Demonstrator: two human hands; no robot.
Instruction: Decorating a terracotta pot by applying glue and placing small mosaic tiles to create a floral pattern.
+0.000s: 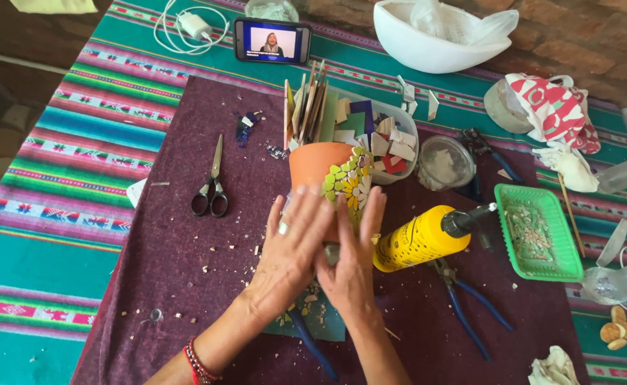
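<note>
1. Pot (318,165): terracotta, lying on its side on the purple mat (185,242), near the middle of the table. A patch of yellow-green mosaic (349,182) with flower shapes covers its upper right flank.
2. Left hand (292,246): flat against the pot's near left side, fingers slightly spread and extended, ring on one finger. Nothing pinched.
3. Right hand (352,264): flat against the pot's near right side, fingers pressed together, tips reaching the lower edge of the mosaic. Whether a tile sits under the palm: cannot tell.
4. Glue bottle (417,239): yellow, lying on its side just right of the right hand, black nozzle pointing right.
5. Blue pliers (470,310) lie below the bottle; a second blue-handled tool (306,339) is partly under the wrists.
6. Tub of tile pieces (381,139) stands behind the pot, touching or nearly so. Scissors (213,189) lie well to the left. Green tray (538,232) sits to the right.
7. Risk: the pot rests on a curved side, so uneven pressure from either palm could roll it toward the bottle or tub.
8. Risk: if the adhesive is still wet, fingertips on the mosaic edge could shift or lift tiles.
9. Risk: the lying bottle could leak if its nozzle is open.
</note>
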